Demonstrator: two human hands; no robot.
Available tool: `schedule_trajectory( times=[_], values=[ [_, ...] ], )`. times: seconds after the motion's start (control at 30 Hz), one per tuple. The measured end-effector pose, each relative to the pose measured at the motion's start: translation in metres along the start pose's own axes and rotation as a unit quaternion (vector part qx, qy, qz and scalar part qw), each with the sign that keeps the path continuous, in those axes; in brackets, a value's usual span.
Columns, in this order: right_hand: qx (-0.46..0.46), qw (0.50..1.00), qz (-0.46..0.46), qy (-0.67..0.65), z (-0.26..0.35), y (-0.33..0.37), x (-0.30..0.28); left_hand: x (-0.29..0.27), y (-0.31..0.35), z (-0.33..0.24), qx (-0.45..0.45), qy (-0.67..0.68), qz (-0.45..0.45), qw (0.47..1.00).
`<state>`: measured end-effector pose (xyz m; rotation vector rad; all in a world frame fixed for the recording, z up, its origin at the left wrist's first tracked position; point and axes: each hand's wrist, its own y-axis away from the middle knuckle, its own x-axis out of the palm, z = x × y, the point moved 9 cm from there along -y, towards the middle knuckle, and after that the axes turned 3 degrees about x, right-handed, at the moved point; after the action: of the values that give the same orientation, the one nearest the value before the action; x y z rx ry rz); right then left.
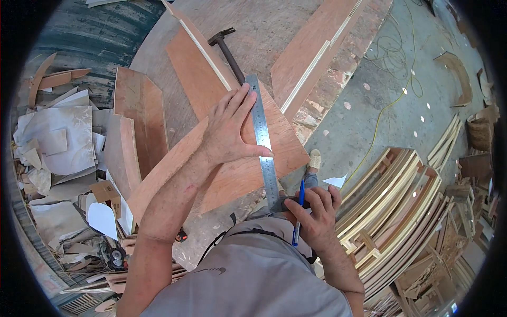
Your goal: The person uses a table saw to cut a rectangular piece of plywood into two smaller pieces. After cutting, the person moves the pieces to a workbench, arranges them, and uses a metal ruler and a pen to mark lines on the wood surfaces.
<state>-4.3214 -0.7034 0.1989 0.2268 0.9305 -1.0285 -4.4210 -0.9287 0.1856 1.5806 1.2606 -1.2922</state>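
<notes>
A steel ruler blade [262, 127] lies across a reddish plywood panel [288, 145], its near end meeting a dark bar, like the stock of a square. My left hand [226, 127] is spread over the panel, thumb resting on the blade and fingertips at its far end. Between the fingers of my right hand [319, 216] is a blue pen [301, 193], held upright beside the panel's near edge. The right hand is also close against the dark bar; whether it grips the bar is hidden. A hammer [227, 53] lies just beyond my left fingertips.
Plywood pieces with upright strips [311, 66] lie on the worktable [259, 26]. Curved wooden frames [391, 211] are stacked at right on the floor. Offcuts and white sheets [60, 137] pile up at left. A yellow cable [376, 127] crosses the floor.
</notes>
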Motion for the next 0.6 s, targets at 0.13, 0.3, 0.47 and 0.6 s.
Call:
schedule_trajectory(
  times=[0.13, 0.3, 0.47, 0.6],
  values=[
    [0.003, 1.0, 0.003, 0.002, 0.0003, 0.0003, 0.0009, -0.0015, 0.0002, 0.0002, -0.003, 0.005, 0.0, 1.0],
    [0.001, 1.0, -0.002, 0.0, 0.0004, 0.0003, 0.0004, -0.0003, 0.0007, 0.0006, 0.0, 0.01, -0.001, 1.0],
    [0.003, 1.0, -0.005, -0.005, 0.0, -0.0006, -0.0008, 0.0008, -0.0003, 0.0017, 0.001, 0.011, 0.0, 1.0],
    [0.0, 1.0, -0.005, -0.004, 0.0002, -0.0002, -0.0009, 0.0032, 0.0018, 0.0024, -0.008, -0.002, 0.009, 1.0]
  ],
)
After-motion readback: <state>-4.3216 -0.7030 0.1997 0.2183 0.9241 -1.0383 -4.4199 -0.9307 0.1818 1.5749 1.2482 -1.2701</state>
